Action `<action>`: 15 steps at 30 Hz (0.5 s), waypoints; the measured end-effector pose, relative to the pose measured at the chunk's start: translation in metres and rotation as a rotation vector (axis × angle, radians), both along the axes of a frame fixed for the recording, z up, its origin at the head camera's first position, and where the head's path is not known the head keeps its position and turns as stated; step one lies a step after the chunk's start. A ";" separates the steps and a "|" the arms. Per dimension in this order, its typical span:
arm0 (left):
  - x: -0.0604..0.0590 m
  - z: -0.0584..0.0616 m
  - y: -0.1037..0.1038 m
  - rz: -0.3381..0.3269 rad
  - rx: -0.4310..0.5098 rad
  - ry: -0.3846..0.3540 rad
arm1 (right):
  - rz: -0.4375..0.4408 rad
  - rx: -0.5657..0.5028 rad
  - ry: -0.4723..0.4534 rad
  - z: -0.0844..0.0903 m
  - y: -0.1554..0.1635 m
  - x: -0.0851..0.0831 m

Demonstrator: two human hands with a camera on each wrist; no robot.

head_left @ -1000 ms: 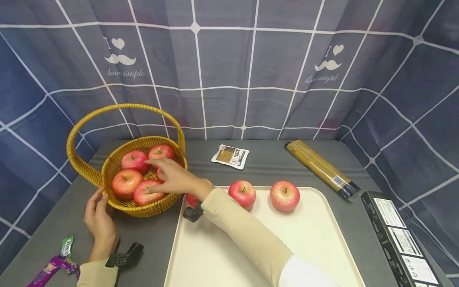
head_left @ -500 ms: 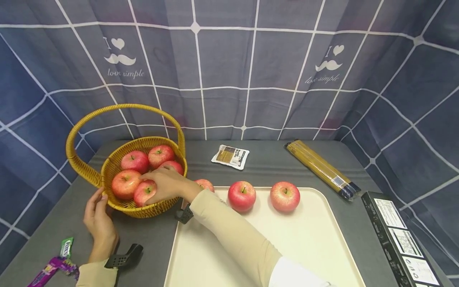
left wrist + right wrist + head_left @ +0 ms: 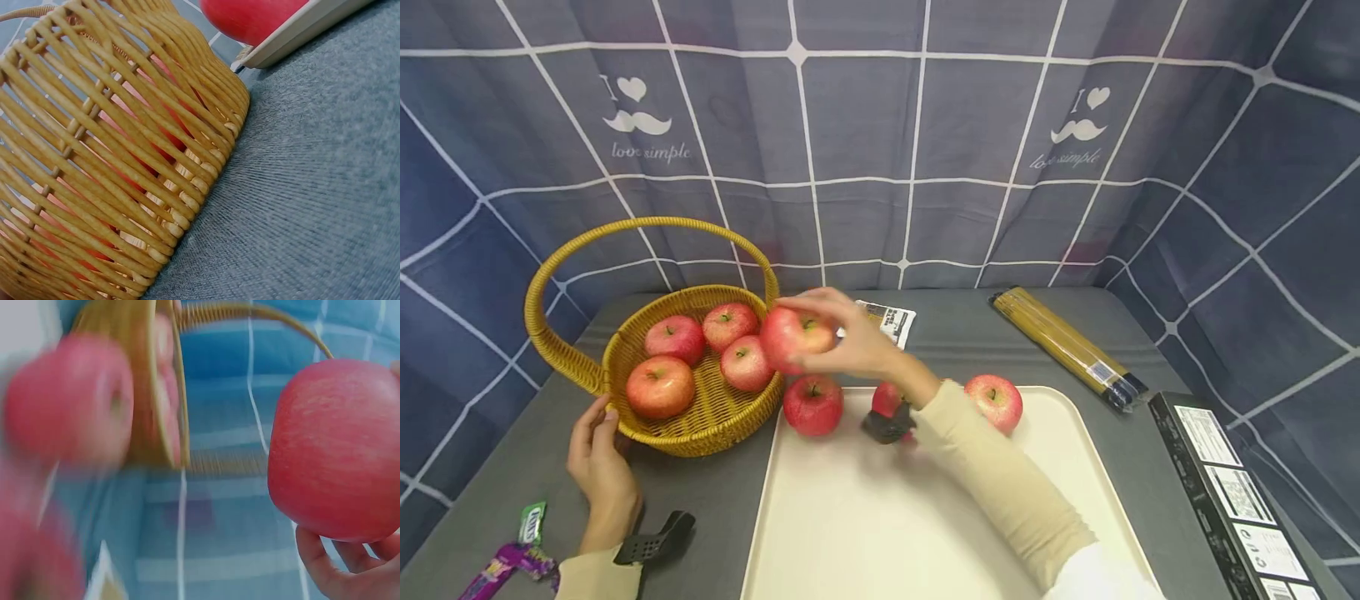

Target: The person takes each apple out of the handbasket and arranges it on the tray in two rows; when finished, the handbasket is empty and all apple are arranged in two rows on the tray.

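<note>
Touching the near-left side of the wicker basket by its handle's foot, the left hand can steady it; whether its fingers pinch or merely rest there, I cannot tell. Four red apples lie inside. Beside or just over the right rim, a fifth apple is clamped between thumb and fingers of the right hand. Carrying it well calls, I judge, for a firm, unbruising hold, height enough to clear the rim, and a low, slow release against rolling. The black wrist mount should pass clear of three tray apples along the cream tray's far edge.
</note>
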State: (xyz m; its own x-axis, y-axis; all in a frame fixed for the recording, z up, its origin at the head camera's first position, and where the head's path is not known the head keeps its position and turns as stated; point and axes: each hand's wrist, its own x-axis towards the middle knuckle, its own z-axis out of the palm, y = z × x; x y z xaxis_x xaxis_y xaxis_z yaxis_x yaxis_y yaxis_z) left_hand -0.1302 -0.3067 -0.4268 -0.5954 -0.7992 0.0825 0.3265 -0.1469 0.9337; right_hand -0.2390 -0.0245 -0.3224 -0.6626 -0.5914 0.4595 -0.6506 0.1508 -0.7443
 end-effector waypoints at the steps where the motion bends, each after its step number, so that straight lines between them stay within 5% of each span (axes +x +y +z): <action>1: 0.000 -0.001 -0.001 0.001 0.008 -0.001 | -0.008 -0.017 0.013 0.004 0.023 -0.001; 6: 0.003 -0.003 -0.005 0.014 0.039 -0.024 | -0.197 -0.007 0.041 0.002 0.156 0.003; 12: 0.001 -0.003 -0.003 0.009 0.040 -0.015 | -0.491 0.249 -0.023 -0.053 0.282 0.028; 15: -0.001 -0.003 -0.001 0.001 0.034 0.001 | -0.497 0.330 -0.024 -0.076 0.307 0.044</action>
